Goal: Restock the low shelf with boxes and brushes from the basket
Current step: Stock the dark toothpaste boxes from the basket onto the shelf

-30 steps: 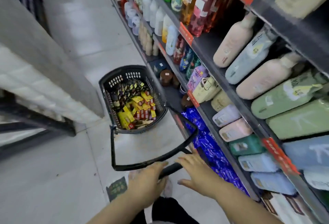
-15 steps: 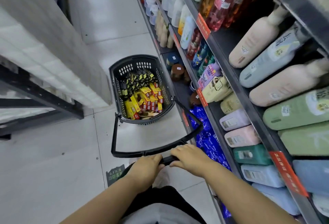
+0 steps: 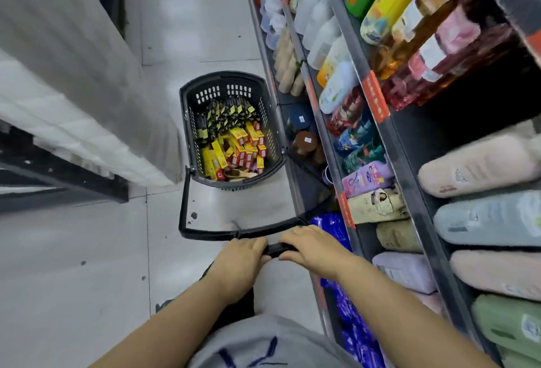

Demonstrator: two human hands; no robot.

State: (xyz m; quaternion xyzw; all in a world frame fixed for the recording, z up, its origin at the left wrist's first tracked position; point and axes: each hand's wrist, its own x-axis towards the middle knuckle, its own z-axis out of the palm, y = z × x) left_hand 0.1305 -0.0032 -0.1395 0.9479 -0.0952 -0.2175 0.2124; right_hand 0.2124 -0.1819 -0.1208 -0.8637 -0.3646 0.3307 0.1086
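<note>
Basket (image 3: 222,92) stands on the floor (image 3: 87,250) just beside the low shelf (image 3: 306,182), filled with yellow and red boxes (image 3: 243,148) and dark packed brushes (image 3: 228,113). We judge that we are only placing it and restocking is not yet begun. Our left hand (image 3: 240,265) and right hand (image 3: 313,246) grip its long handle (image 3: 210,234) side by side. Next we must let go and reach in.

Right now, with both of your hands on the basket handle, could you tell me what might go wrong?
The right arm of the handle runs close to the low shelf; pulling could snag it there or knock the brown jar. The yellow boxes lie loosely heaped in the basket, so a jerk from the left hand and right hand might spill them.
</note>
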